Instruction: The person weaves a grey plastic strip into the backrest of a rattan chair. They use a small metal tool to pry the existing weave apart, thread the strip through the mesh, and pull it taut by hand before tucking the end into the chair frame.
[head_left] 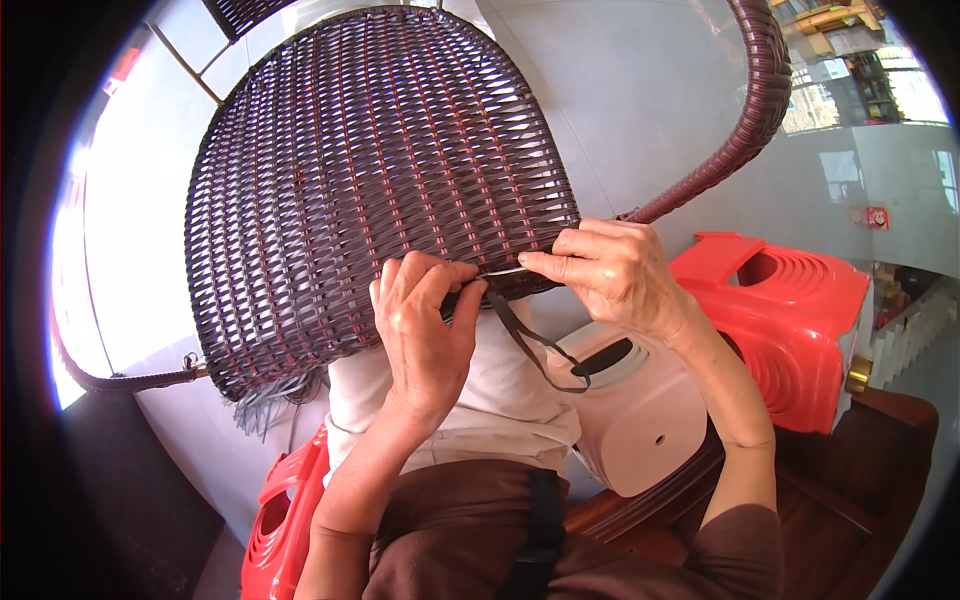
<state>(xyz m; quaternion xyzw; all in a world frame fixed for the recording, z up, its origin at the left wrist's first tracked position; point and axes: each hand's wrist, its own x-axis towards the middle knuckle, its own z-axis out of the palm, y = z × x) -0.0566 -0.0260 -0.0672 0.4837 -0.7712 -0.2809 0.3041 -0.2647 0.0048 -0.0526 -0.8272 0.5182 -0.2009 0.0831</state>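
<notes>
Occupying 11 o'clock: dark brown woven chair seat (380, 190), its near edge hanging over pale trousers (490, 400). Red stool (810, 310), standing at 3 o'clock. Pale stool (640, 430), standing at 4 o'clock. Left hand (415, 315), 9 o'clock: thumb and forefinger are nearly meeting at the seat's edge; whether pinching, cannot tell. Right hand (610, 272), inner 3 o'clock: thumb and forefinger are pinching a thin shiny rod (502, 272). Dark strip (512, 322), dangling toward 5 o'clock.
</notes>
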